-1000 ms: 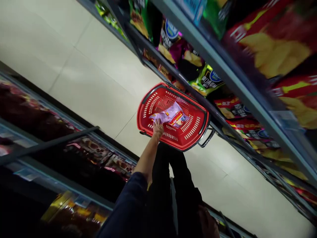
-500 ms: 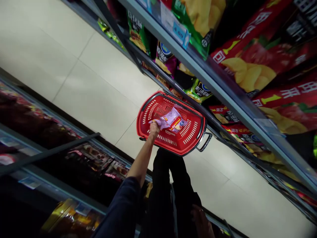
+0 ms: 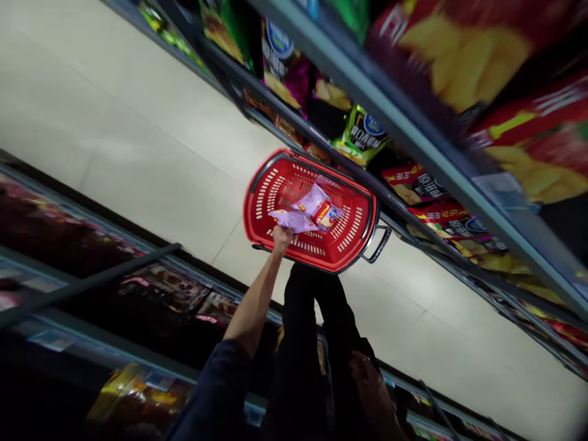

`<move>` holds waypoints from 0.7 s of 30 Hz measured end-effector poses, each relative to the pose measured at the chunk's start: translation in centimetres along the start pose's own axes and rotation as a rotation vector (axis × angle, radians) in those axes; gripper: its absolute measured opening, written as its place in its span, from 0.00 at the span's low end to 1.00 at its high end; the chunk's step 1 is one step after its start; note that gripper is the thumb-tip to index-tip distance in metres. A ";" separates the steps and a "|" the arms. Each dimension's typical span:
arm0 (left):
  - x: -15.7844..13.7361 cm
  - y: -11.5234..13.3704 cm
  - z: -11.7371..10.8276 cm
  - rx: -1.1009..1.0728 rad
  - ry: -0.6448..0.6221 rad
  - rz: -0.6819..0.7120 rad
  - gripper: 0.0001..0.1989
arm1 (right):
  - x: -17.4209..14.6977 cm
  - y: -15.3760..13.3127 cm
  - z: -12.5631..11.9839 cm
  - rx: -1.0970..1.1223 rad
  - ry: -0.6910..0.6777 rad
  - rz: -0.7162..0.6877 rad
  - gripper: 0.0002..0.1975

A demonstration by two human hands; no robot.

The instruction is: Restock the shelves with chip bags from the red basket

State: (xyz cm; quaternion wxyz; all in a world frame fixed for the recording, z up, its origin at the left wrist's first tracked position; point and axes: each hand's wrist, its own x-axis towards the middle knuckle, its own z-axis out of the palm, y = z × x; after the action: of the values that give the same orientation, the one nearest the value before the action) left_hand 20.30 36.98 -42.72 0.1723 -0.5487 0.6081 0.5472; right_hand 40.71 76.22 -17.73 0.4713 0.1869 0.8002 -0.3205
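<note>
My left hand (image 3: pixel 282 236) is closed around the near end of a light purple snack bag (image 3: pixel 296 222), over the near left rim of a red shopping basket (image 3: pixel 257 208). Inside the basket lies another purple snack bag (image 3: pixel 327 213) with a red and yellow label; the held bag partly overlaps it. The basket is made of slotted plastic and has a black handle (image 3: pixel 380 244) sticking out at its right end. Down by my right thigh, in shadow, hangs my right hand (image 3: pixel 367 380), its fingers loosely apart and nothing visible in them.
A shelf rack (image 3: pixel 413 128) of chip bags runs diagonally along the right, close to the basket. Another rack (image 3: pixel 114 275) with dark packaged goods borders the left. Pale floor tiles (image 3: pixel 138 135) lie between them. My legs (image 3: pixel 312 324) stand just before the basket.
The basket and my left hand appear slightly higher and further left in view. The held bag now spreads flatter, further over the basket's inside. My right hand shows a little more.
</note>
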 end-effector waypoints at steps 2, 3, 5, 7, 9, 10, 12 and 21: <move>-5.8 2.4 -1.6 0.005 -0.021 0.039 0.05 | 1.1 -3.4 0.1 0.009 -0.041 -0.106 0.24; -9.2 3.7 -2.5 0.006 -0.036 0.067 0.07 | 1.7 -5.7 0.1 -0.005 -0.040 -0.160 0.26; -16.6 6.4 -4.5 -0.020 -0.085 0.127 0.08 | 2.2 -10.9 -0.2 -0.040 0.022 -0.272 0.33; -24.3 9.1 -6.5 -0.094 -0.176 0.174 0.11 | 1.4 -15.7 -0.9 -0.060 0.147 -0.398 0.42; -31.7 11.6 -8.1 -0.157 -0.291 0.146 0.16 | -0.5 -19.3 -2.0 -0.079 0.281 -0.555 0.52; -35.0 12.8 -8.8 -0.157 -0.352 0.127 0.18 | -1.6 -20.5 -2.7 -0.092 0.345 -0.629 0.55; -40.9 14.8 -9.6 -0.119 -0.438 0.125 0.20 | -3.7 -22.1 -4.4 -0.099 0.447 -0.741 0.55; -54.4 21.4 -12.1 -0.145 -0.518 0.531 0.31 | -14.1 -23.9 -16.3 0.257 0.553 -0.814 0.27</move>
State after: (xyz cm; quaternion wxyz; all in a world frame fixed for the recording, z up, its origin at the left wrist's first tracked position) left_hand 25.16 48.45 15.67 0.1333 -0.2263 0.6250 0.7351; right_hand 22.84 70.15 8.37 0.0519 -0.0057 0.8572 -0.5123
